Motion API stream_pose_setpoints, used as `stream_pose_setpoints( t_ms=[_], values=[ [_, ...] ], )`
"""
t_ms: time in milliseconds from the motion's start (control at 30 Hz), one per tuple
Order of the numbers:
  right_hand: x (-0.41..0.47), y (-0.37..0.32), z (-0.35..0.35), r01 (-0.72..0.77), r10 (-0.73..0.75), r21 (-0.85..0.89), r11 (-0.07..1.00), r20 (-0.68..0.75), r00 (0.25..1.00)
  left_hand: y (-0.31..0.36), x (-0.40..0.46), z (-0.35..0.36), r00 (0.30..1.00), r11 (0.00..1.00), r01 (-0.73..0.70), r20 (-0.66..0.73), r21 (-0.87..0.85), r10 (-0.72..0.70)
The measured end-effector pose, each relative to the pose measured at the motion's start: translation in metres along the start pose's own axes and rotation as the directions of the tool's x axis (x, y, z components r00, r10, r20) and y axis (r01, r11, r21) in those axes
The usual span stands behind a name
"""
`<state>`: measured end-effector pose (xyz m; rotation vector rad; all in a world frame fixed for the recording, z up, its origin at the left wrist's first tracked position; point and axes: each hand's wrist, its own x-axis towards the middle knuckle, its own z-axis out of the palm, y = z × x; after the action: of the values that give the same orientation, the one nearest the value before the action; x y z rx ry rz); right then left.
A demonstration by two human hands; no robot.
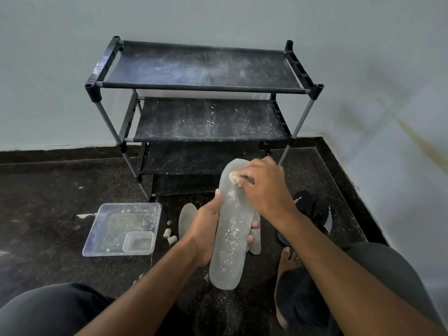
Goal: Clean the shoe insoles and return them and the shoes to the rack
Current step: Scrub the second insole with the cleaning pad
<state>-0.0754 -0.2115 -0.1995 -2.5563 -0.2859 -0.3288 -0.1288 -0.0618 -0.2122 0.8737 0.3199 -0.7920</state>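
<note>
My left hand (206,229) grips a long grey insole (230,238) from underneath, fingers wrapped round its edges. White crumbs speckle its surface. My right hand (264,187) pinches a small pale scrubbing pad (233,177) and presses it on the insole's far end. A second grey insole (186,219) lies on the dark floor left of my hands, and part of another (255,241) shows behind the held one. A pair of black shoes with white stripes (315,212) sits on the floor to the right. The black shoe rack (201,88) stands ahead against the wall, its shelves dusty and bare.
A clear plastic tray (121,229) holding a small square tub (138,242) lies on the floor at left. Small pale cylinders (169,236) sit beside it. My knees and a bare foot (288,260) frame the lower view. Walls close the corner at right.
</note>
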Motion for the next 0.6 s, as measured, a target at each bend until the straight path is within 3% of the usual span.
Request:
stream_pose_setpoints(
  t_ms=[100,233,333,433,533,600],
  values=[
    [0.001,-0.004,0.001,0.047,-0.049,0.032,0.998,0.067,0.997,0.001,0.001,-0.006,1.000,1.000,0.003,-0.007,-0.025,-0.004],
    [0.007,0.006,-0.007,-0.048,0.045,-0.013,0.999,-0.169,0.985,0.000,-0.002,-0.001,1.000,1.000,0.017,0.021,0.012,-0.017],
    [0.002,-0.001,0.003,0.034,-0.040,-0.094,0.995,-0.063,0.997,0.000,-0.001,-0.001,0.999,1.000,0.017,0.030,0.022,-0.018],
    [0.000,-0.007,0.007,0.115,-0.114,-0.007,0.993,0.068,0.991,0.000,0.004,-0.007,1.000,1.000,-0.010,-0.007,0.014,0.010],
    [0.004,0.001,0.000,0.048,-0.050,-0.031,0.998,-0.054,0.997,0.000,0.004,-0.009,1.000,1.000,0.009,0.017,0.017,-0.009],
    [0.004,0.002,-0.001,0.021,-0.024,-0.073,0.997,-0.052,0.998,0.001,0.003,-0.007,0.999,1.000,0.010,0.046,0.015,-0.011]
  ],
)
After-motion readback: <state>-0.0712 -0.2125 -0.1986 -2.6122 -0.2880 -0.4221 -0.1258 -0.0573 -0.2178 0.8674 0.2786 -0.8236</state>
